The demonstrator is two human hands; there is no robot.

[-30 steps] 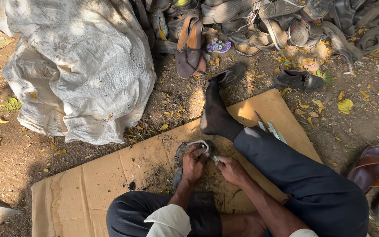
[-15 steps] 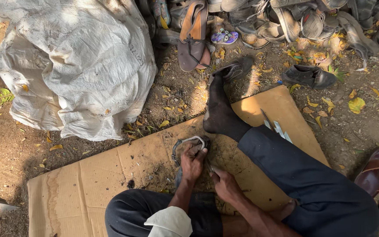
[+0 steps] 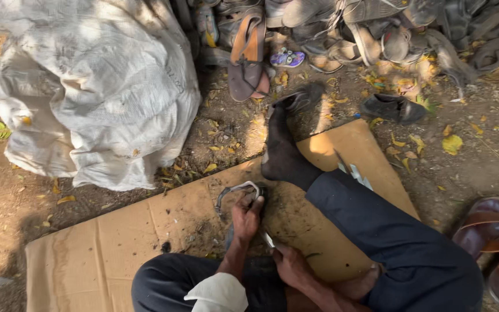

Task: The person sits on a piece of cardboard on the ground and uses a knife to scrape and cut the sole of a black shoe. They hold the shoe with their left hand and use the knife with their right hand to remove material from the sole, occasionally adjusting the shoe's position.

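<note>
Two hands work low on the flat brown cardboard sheet [image 3: 116,242]. Left hand [image 3: 247,215] has fingers curled tight over a dark worn sandal with a grey looped strap [image 3: 235,193], pinning it down. Right hand [image 3: 289,267] pinches a small pale blade [image 3: 268,240] just behind those fingers. Strap remains attached; cutting looks barely begun. White woven sack [image 3: 93,86] well beyond.
</note>
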